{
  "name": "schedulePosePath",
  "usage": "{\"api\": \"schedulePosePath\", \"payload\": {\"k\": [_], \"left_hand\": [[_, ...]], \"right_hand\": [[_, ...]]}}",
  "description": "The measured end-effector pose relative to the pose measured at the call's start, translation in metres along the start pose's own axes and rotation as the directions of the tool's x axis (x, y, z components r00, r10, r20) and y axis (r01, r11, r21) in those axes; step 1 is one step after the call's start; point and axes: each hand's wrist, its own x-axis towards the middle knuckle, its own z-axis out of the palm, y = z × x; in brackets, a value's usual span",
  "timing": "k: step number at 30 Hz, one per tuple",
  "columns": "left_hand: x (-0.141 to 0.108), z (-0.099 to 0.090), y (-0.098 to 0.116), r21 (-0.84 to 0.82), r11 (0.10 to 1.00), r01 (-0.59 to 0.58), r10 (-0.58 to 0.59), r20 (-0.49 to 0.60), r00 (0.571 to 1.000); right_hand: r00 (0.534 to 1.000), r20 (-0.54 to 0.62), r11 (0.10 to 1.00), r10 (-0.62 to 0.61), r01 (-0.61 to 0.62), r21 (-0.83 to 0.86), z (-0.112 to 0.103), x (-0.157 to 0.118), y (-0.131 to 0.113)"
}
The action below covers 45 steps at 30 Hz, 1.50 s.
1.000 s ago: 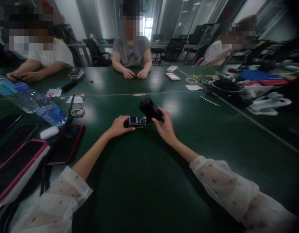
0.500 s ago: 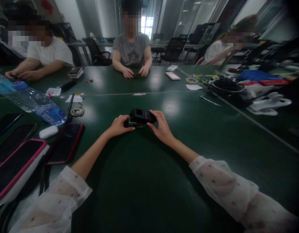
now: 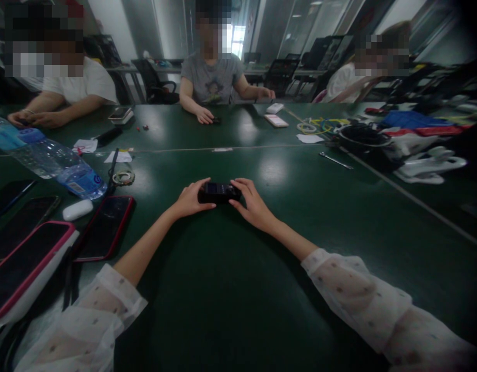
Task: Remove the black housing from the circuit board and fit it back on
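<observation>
On the green table, between my hands, is a small black electronic device [image 3: 220, 192] with a dark screen on its left half. My left hand [image 3: 192, 199] grips its left end, thumb along the near side and fingers behind. My right hand [image 3: 251, 200] has its thumb and fingers closed on the right end, partly covering the controls there. The device lies roughly level, its long side facing me. Too little light falls on it to read any markings.
To the left lie a red-edged phone [image 3: 106, 227], a white earbud case [image 3: 78, 210], a pink-rimmed phone [image 3: 33, 266] and a water bottle [image 3: 78, 178]. A wrench [image 3: 335, 160] and a white tool [image 3: 430, 165] lie on the right. Three people sit across the green table [image 3: 231, 289].
The device's black upper cover was raised and tilted, with a circuit board showing beneath; now it sits down flush. The person opposite has reached one hand toward the white box.
</observation>
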Motion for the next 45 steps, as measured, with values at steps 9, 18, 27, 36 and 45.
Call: {"api": "schedulePosePath", "payload": {"k": [9, 18, 27, 36, 45], "left_hand": [[0.000, -0.002, 0.001, -0.002, 1.000, -0.022, 0.022, 0.024, 0.999], [-0.001, -0.003, 0.003, 0.010, 1.000, -0.020, 0.020, 0.027, 0.999], [0.000, -0.003, 0.003, 0.010, 1.000, -0.024, 0.024, 0.030, 0.999], [-0.001, -0.005, 0.006, 0.016, 1.000, -0.015, 0.015, 0.043, 0.999], [-0.001, -0.004, 0.006, 0.022, 1.000, -0.003, 0.002, 0.038, 0.999]], "right_hand": [[0.998, -0.048, 0.999, 0.041, -0.042, -0.017, 0.000, 0.000, 0.000], [0.995, -0.069, 0.997, 0.079, -0.079, 0.000, 0.002, 0.001, 0.005], [0.998, -0.023, 0.997, 0.067, -0.066, 0.034, 0.002, 0.002, 0.011], [0.997, 0.049, 0.994, 0.053, -0.057, 0.095, 0.002, 0.002, 0.014], [0.994, 0.051, 0.980, 0.102, -0.109, 0.169, 0.004, 0.001, 0.017]]}}
